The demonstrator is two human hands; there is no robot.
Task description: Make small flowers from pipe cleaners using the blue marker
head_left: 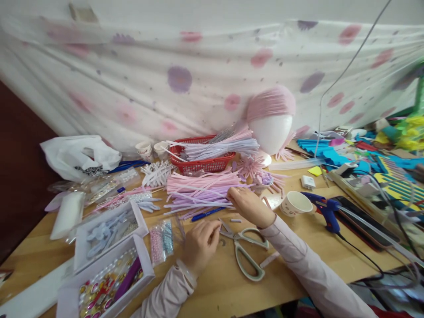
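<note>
My right hand (249,204) reaches into a pile of pink and lilac pipe cleaners (200,190) on the wooden table (298,247), fingers curled down at the pile's right end. My left hand (199,244) rests on the table nearer me with its fingers curled, beside a pair of pale green scissors (247,249). What its fingers hold, if anything, is too small to make out. A blue pen (207,214) lies between the hands and the pile.
A red basket (202,159) of pipe cleaners and a white foam head (271,128) under a pink cap stand behind. White boxes of gems (106,274) lie left. A paper cup (294,204), blue glue gun (326,212) and coloured paper (361,154) fill the right.
</note>
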